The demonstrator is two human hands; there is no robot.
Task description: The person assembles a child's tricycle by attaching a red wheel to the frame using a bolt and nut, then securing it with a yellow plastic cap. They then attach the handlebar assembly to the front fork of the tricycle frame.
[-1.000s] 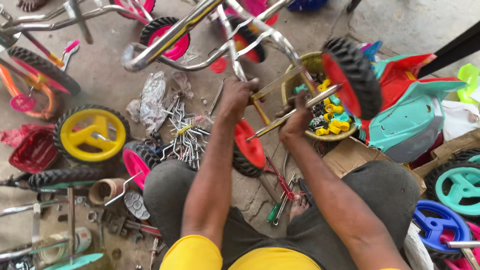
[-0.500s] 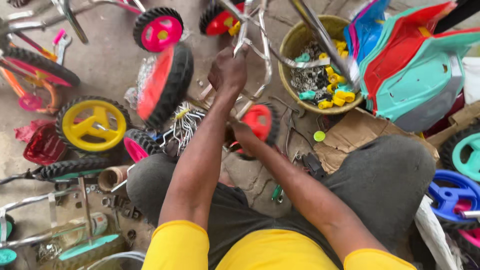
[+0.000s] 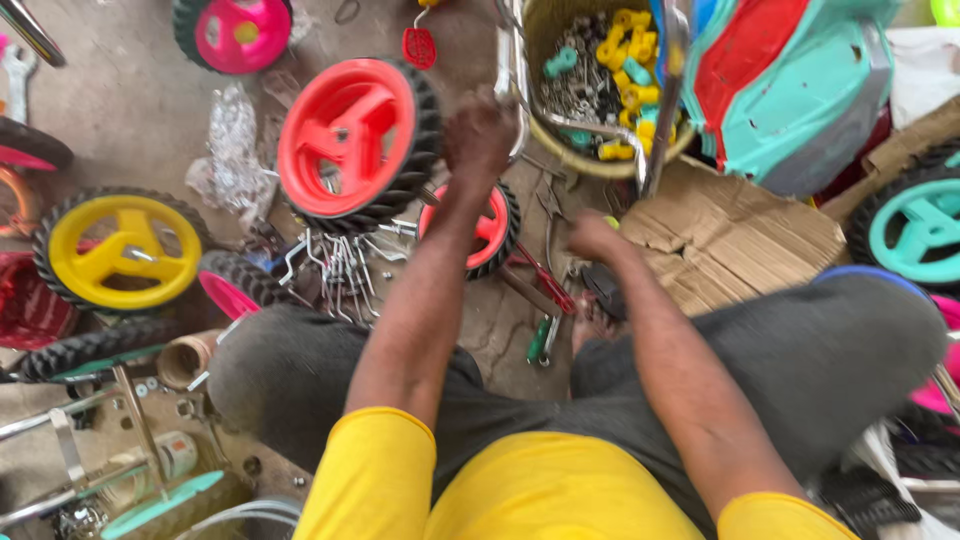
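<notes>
I sit on the concrete floor among tricycle parts. My left hand (image 3: pixel 480 128) is closed around a chrome frame tube (image 3: pixel 507 70) held up in front of me. A large red wheel with a black tyre (image 3: pixel 352 140) hangs just left of that hand. A smaller red wheel (image 3: pixel 492 228) shows behind my left forearm. My right hand (image 3: pixel 596 236) is blurred and low, with curled fingers, above red-handled pliers (image 3: pixel 545 283) on the floor. Whether it holds anything is unclear.
A round basket (image 3: pixel 556 150) of yellow and teal plastic caps and screws stands ahead, with a teal-and-red plastic seat body (image 3: pixel 800 90) and flat cardboard (image 3: pixel 740 240) to the right. Yellow wheel (image 3: pixel 125 245), pink wheel (image 3: pixel 235 30), teal wheel (image 3: pixel 925 225) and loose metal pins (image 3: pixel 340 265) lie around.
The frame and large red wheel have swung leftward and lower. My right hand has left the small red wheel and dropped toward the floor near the pliers.
</notes>
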